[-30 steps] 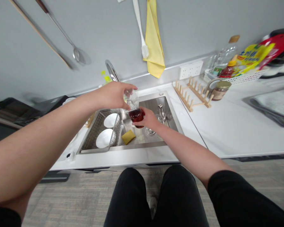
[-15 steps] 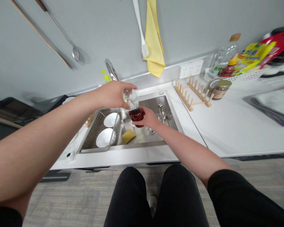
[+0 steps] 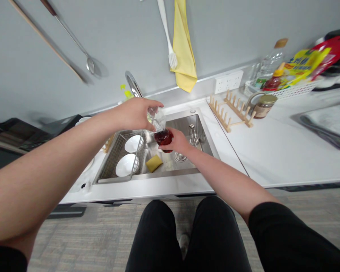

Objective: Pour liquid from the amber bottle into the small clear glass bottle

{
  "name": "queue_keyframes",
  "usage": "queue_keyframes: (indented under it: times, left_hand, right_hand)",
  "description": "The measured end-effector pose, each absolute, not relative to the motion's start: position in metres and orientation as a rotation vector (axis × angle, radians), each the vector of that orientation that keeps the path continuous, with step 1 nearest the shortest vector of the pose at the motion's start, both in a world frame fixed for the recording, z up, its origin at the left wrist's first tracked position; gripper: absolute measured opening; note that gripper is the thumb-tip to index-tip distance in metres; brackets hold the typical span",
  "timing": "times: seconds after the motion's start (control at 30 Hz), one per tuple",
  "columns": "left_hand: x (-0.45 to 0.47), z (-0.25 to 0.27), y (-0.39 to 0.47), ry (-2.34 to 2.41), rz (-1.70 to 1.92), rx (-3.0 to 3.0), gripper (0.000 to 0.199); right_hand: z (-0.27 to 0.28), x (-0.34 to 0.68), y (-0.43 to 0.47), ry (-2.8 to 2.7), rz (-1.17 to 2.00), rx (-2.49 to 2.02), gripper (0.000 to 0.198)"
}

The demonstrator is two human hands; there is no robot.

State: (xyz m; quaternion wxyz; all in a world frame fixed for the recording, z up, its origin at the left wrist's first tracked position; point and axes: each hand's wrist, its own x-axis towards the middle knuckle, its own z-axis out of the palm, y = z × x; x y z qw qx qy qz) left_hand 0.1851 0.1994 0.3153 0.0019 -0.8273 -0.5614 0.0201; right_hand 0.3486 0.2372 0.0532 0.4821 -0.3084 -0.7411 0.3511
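Over the steel sink (image 3: pixel 206 141), my left hand (image 3: pixel 138 113) is closed around a clear glass (image 3: pixel 158 121), which is tilted toward the right. Just below it, my right hand (image 3: pixel 178 141) grips a glass of dark red liquid (image 3: pixel 163 139). The rim of the clear glass is at the mouth of the red one; whether they touch, I cannot tell. A yellow sponge (image 3: pixel 154 163) lies on the sink floor beneath my hands. To its left, white bowls (image 3: pixel 127 165) sit in a wire basket (image 3: pixel 107 165).
A curved faucet (image 3: pixel 133 84) rises behind my left hand. Right of the sink stand a wooden plate rack (image 3: pixel 222 117), a lidded jar (image 3: pixel 265 107) and a white basket (image 3: pixel 294 90) of bottles and packets. A yellow cloth (image 3: pixel 184 53) and a white brush (image 3: pixel 167 34) hang on the wall.
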Motion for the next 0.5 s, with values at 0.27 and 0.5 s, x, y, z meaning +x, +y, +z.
queue_keyframes:
  times: [0.27, 0.5]
  left_hand:
    - [0.178, 0.310, 0.199, -1.752, -0.071, -2.634, 0.103]
    - [0.134, 0.273, 0.192, -1.831, -0.697, -2.762, 0.103]
  right_hand:
    - [0.054, 0.350, 0.236, -1.802, 0.857, -0.737, 0.084]
    - [0.057, 0.350, 0.234, -1.817, 0.885, -0.711, 0.083]
